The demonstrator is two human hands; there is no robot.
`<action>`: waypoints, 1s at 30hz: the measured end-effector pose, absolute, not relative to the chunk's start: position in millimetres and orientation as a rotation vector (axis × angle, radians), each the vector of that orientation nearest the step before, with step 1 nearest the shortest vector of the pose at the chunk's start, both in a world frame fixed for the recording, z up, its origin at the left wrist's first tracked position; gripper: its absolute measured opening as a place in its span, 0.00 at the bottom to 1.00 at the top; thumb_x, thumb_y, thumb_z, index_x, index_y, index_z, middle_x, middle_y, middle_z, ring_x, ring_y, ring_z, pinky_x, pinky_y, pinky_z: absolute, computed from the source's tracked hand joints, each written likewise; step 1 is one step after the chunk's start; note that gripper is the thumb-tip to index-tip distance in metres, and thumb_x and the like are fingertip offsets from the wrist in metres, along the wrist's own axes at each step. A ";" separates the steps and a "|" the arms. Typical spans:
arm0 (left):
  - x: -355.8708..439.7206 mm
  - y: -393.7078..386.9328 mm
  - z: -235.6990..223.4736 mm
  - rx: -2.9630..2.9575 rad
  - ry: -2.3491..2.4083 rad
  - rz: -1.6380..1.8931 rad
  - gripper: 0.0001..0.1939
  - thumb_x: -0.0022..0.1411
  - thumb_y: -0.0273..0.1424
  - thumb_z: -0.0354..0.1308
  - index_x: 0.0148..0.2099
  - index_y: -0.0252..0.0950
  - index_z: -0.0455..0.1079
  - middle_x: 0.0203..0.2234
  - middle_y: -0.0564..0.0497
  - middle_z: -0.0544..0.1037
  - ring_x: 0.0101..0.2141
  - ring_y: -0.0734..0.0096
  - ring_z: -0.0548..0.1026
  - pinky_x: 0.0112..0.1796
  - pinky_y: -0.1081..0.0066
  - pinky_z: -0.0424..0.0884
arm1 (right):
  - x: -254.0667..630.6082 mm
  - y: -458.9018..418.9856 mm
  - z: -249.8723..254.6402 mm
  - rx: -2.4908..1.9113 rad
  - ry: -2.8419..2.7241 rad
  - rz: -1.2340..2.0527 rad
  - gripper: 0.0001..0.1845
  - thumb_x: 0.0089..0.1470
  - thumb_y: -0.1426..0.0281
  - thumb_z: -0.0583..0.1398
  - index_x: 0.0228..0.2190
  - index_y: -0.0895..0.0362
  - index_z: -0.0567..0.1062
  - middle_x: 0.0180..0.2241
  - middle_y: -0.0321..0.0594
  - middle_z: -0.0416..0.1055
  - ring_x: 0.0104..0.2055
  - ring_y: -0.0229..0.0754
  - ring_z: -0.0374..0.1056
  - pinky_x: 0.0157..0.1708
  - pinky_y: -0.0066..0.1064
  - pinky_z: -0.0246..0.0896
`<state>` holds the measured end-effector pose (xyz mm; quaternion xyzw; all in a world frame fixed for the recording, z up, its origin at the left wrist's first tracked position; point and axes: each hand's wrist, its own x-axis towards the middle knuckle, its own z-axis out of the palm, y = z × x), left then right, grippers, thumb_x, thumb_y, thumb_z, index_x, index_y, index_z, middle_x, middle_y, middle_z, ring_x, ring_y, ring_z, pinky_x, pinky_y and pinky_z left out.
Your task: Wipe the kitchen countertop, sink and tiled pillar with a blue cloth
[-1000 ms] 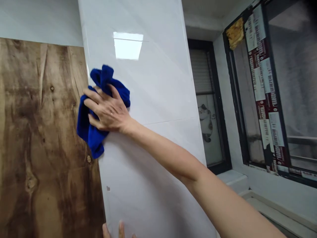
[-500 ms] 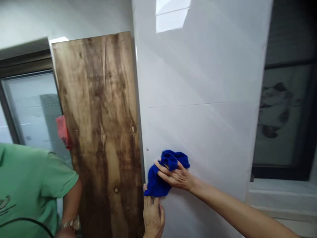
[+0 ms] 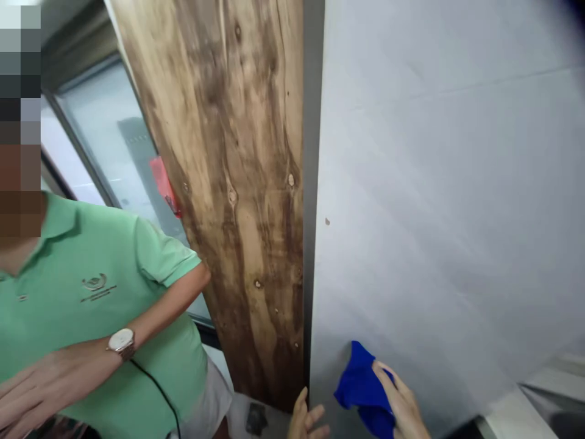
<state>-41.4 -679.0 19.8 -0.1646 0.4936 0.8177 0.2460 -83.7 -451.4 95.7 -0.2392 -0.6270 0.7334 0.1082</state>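
Right grip (image 3: 406,405) holding blue cloth (image 3: 363,387) by white panel (image 3: 434,213) | left grip (image 3: 307,427) standing wide | spot (image 3: 327,222) marking panel's left side, wiping seemingly unfinished

The right hand (image 3: 402,402) holds a blue cloth (image 3: 365,390) low in front of a pale wall panel (image 3: 434,213), the left hand (image 3: 308,421) sits just beside with fingers spread, and a person in a green shirt (image 3: 114,250) stands before a brown wooden board (image 3: 256,238) and window (image 3: 109,134).
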 end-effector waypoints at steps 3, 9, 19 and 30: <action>-31.6 -674.8 41.7 -0.278 1.244 2.241 0.59 0.43 0.70 0.51 0.72 0.53 0.37 0.69 0.41 0.56 0.56 0.44 0.71 0.52 0.47 0.69 | -51.9 -489.3 80.2 -0.966 -1.590 2.359 0.34 0.32 0.46 0.69 0.38 0.55 0.79 0.38 0.39 0.80 0.43 0.49 0.75 0.41 0.35 0.72; -30.4 -669.2 89.6 0.043 1.904 1.954 0.40 0.53 0.49 0.64 0.65 0.41 0.62 0.62 0.42 0.69 0.61 0.55 0.67 0.64 0.56 0.58 | -15.3 -539.4 92.9 -0.890 -1.731 2.339 0.32 0.40 0.42 0.65 0.39 0.54 0.79 0.44 0.41 0.79 0.48 0.50 0.72 0.47 0.37 0.69; -12.9 -659.5 91.1 -0.082 2.116 2.018 0.29 0.59 0.50 0.56 0.56 0.39 0.73 0.55 0.44 0.76 0.58 0.54 0.71 0.60 0.55 0.67 | -9.3 -510.3 120.8 -0.375 -2.406 1.848 0.28 0.61 0.46 0.47 0.45 0.49 0.75 0.44 0.38 0.77 0.46 0.45 0.71 0.52 0.37 0.61; -16.5 -699.6 124.0 -0.944 2.051 2.322 0.26 0.57 0.52 0.59 0.43 0.33 0.76 0.29 0.44 0.82 0.30 0.56 0.80 0.32 0.60 0.78 | 15.4 -443.9 127.6 0.331 -2.857 2.209 0.29 0.46 0.51 0.67 0.46 0.56 0.77 0.22 0.28 0.66 0.26 0.34 0.60 0.29 0.27 0.53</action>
